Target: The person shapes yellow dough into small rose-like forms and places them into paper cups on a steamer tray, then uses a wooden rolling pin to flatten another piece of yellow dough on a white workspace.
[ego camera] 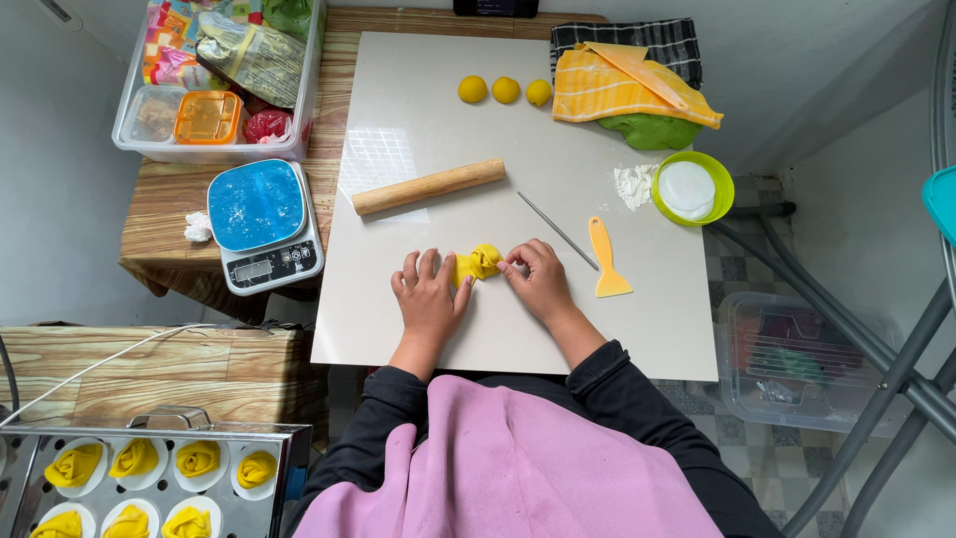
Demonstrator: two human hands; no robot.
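A rolled piece of yellow dough lies on the white board between my hands. My left hand presses its left end with the thumb and fingers. My right hand pinches its right end with the fingertips. Behind the dough lies a wooden rolling pin. To the right of my right hand lie a thin metal rod and an orange plastic scraper. Three yellow dough balls sit in a row at the far edge of the board.
A green bowl of white flour and green dough under a yellow cloth sit at the far right. A blue-topped kitchen scale and a clear bin of supplies stand left. A metal steamer tray holds several shaped yellow pieces.
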